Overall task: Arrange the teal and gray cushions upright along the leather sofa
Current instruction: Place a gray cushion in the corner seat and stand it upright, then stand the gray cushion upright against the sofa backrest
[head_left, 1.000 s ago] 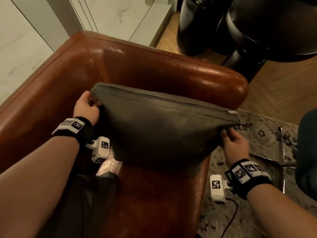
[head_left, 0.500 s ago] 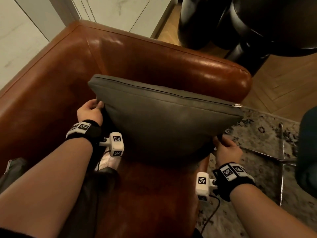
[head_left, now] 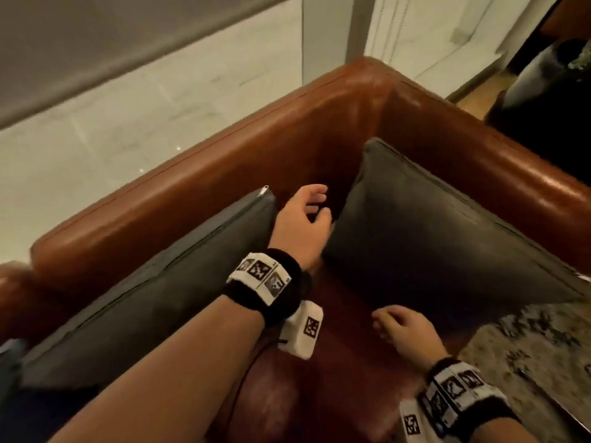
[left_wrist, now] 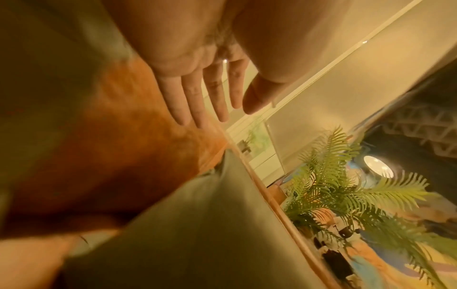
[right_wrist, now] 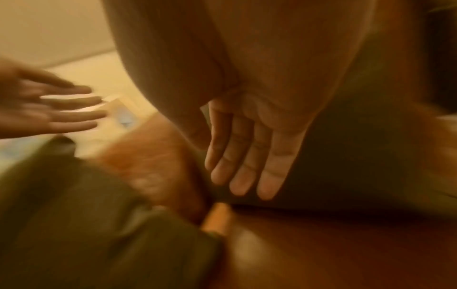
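Note:
One gray cushion (head_left: 441, 247) stands upright against the armrest of the brown leather sofa (head_left: 243, 155). A second gray cushion (head_left: 153, 295) leans along the backrest on the left. My left hand (head_left: 307, 212) hovers in the corner gap between the two cushions, fingers relaxed and empty; the left wrist view shows its fingers (left_wrist: 197, 97) straight. My right hand (head_left: 399, 327) hangs over the seat in front of the right cushion, holding nothing, its fingers (right_wrist: 247, 166) straight in the right wrist view. No teal cushion is clearly in view.
A pale marble wall (head_left: 128, 123) runs behind the sofa. A patterned rug (head_left: 537, 353) lies at the lower right. A dark rounded object (head_left: 550, 100) stands beyond the armrest. A palm plant (left_wrist: 346, 185) shows in the left wrist view.
Both hands have let go of the gray cushion, which now stands against the armrest. The head view has swung left, bringing a second gray cushion into sight.

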Motion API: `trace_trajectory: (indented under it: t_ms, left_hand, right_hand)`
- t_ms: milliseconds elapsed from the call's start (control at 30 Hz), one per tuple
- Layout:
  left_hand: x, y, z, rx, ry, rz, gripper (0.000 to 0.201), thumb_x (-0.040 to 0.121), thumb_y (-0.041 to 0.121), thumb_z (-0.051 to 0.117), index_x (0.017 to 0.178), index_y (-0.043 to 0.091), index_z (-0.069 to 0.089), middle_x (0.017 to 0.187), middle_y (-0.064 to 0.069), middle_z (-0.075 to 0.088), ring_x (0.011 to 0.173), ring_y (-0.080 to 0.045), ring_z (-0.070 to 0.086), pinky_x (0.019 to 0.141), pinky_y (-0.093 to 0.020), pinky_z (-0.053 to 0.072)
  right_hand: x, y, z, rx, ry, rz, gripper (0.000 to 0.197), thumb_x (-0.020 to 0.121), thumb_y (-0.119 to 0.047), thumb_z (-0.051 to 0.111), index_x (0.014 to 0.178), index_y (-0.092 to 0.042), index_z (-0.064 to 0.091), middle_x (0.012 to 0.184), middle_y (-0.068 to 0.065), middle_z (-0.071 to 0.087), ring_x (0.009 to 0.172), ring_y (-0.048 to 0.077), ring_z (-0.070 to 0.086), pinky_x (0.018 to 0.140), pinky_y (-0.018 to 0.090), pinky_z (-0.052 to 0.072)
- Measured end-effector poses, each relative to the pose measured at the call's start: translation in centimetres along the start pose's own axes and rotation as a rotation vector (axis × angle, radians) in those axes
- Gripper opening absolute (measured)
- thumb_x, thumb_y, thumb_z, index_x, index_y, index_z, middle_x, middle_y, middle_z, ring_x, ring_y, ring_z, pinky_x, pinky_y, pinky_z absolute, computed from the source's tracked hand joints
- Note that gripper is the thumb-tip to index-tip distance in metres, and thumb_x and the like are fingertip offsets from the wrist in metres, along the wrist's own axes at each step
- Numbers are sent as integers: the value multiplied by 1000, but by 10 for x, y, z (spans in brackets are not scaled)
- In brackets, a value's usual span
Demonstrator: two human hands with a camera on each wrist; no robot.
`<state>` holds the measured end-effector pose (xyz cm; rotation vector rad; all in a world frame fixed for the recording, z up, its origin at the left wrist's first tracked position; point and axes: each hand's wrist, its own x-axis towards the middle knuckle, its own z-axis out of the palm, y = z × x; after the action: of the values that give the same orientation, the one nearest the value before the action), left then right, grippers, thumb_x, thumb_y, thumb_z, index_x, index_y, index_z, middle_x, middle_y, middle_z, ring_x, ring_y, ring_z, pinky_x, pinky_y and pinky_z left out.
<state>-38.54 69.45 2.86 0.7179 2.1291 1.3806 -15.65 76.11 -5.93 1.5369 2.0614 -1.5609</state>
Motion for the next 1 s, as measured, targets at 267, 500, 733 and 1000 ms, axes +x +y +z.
trace_trajectory:
  t_ms: [267, 500, 733, 1000]
  left_hand:
    - [-111, -114, -158, 833, 173, -114, 57, 98, 47, 29, 151, 30, 19, 160, 5, 22, 148, -17, 17, 121, -43, 10]
    - [-167, -177, -223, 1066, 329, -353, 60, 95, 60, 15, 151, 38, 13, 159, 5, 24, 147, -24, 21, 119, -50, 10]
    - [-197, -179, -239, 792, 589, -390, 42, 98, 35, 44, 128, 9, 57, 118, -16, 59, 115, -32, 47, 103, -39, 33]
    - [-167, -134, -248, 839, 627, -216, 27, 97, 27, 51, 111, 8, 63, 95, -12, 62, 97, -33, 51, 86, -42, 40]
  right_hand:
    - [-18, -193, 136, -460, 27, -1164, 36, 95, -25, 55, 130, -23, 58, 138, -2, 52, 133, 12, 41, 115, 28, 28]
    - [67, -207, 148, -1130, 38, -1281, 62, 98, -60, 9, 155, -37, 16, 163, -9, 20, 152, 17, 6, 122, 43, -1]
    - [104, -208, 105, -327, -170, -879, 41, 86, -37, 71, 125, -33, 59, 142, 7, 49, 133, 22, 44, 109, 27, 33]
    - [97, -226, 66, -137, -24, -915, 26, 85, -21, 74, 107, -34, 67, 106, -5, 70, 103, 9, 64, 98, 23, 48]
